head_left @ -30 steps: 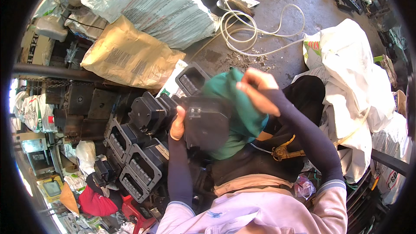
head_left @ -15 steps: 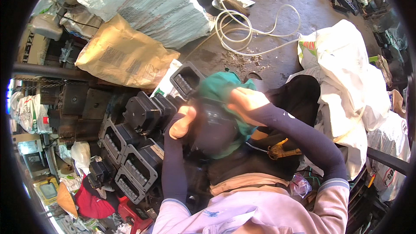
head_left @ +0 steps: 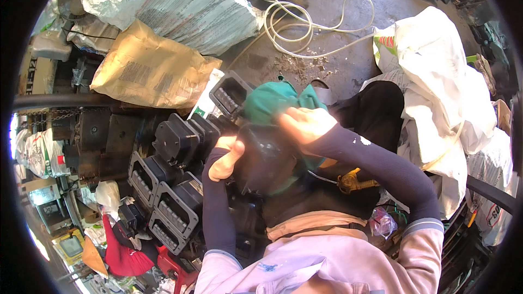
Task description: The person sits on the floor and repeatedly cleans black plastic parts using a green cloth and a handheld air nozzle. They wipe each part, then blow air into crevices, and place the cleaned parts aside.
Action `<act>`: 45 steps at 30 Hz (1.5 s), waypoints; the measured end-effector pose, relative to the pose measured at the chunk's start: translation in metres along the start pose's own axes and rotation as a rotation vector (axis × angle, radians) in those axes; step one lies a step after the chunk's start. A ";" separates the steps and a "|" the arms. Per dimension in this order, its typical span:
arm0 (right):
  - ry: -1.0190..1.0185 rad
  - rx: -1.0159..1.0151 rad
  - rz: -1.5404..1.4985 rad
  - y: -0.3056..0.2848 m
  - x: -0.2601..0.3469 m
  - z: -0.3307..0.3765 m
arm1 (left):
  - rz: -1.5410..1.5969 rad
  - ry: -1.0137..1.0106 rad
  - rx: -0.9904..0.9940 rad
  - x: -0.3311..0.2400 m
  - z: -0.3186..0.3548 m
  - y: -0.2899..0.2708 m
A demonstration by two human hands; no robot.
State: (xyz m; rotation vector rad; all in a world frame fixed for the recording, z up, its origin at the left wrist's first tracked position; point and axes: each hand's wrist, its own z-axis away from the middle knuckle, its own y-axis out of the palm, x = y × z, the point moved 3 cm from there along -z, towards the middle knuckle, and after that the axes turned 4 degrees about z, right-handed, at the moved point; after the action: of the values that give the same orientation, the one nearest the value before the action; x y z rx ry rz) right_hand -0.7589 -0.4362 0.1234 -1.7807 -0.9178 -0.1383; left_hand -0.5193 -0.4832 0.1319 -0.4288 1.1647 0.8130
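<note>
I hold a black plastic housing part [head_left: 264, 158] up in front of me. My left hand [head_left: 226, 158] grips its left edge. My right hand [head_left: 305, 123] presses a green cloth [head_left: 272, 100] against the top of the part, fingers closed on the cloth. The cloth bunches up behind the part and partly hangs down behind its right side. Below and to the left lie several similar black housings [head_left: 174, 185] stacked in rows.
A brown paper sack [head_left: 150, 73] and a grey-white woven sack [head_left: 180, 5] lie at the top left. A coiled white cable [head_left: 310, 19] rests on the concrete floor. White bags [head_left: 436, 87] pile up on the right. A red cloth [head_left: 122, 253] lies at the lower left.
My right hand with the green cloth has slid down and left across the black part, then up toward its top. The left hand stays on the part's left edge.
</note>
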 end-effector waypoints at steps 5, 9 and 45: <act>0.025 0.006 -0.123 0.011 -0.009 0.025 | 0.188 0.089 -0.100 0.033 0.004 -0.026; 0.495 -0.044 -0.412 -0.020 -0.026 0.008 | 0.857 0.177 0.147 0.068 0.004 -0.047; 1.050 -0.668 -0.574 0.043 0.013 0.019 | 0.681 0.404 -0.341 0.024 -0.059 0.048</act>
State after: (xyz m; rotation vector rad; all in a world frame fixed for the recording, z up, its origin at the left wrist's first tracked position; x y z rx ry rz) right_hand -0.7283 -0.4190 0.0897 -1.5868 -0.5646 -1.7273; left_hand -0.5895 -0.4839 0.0938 -0.4950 1.5845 1.5830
